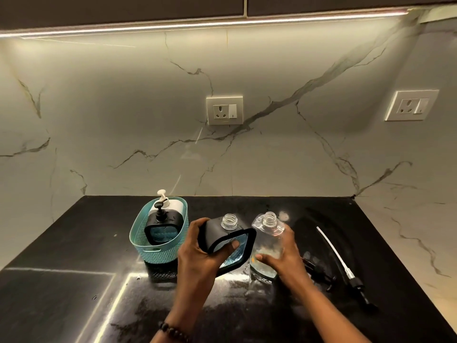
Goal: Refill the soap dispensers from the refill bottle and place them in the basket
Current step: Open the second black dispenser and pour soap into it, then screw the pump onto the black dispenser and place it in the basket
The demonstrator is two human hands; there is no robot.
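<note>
Beaded wristband (173,330) nearest me; left hand (197,253) grips square black dispenser (222,233), right hand (284,256) holds clear bottle (268,233), seemingly near-empty.

Home kitchen: black stone countertop (74,243) under both hands, marble-look backsplash (123,107) beyond them with wall sockets (224,110), under-cabinet light strip (197,24) above.

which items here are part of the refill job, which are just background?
Job:
- black dispenser, neck open, in left hand
- clear refill bottle in right hand
- teal basket, two dispensers inside
- loose pump on counter

Background:
- wall sockets
- bead bracelet
</note>
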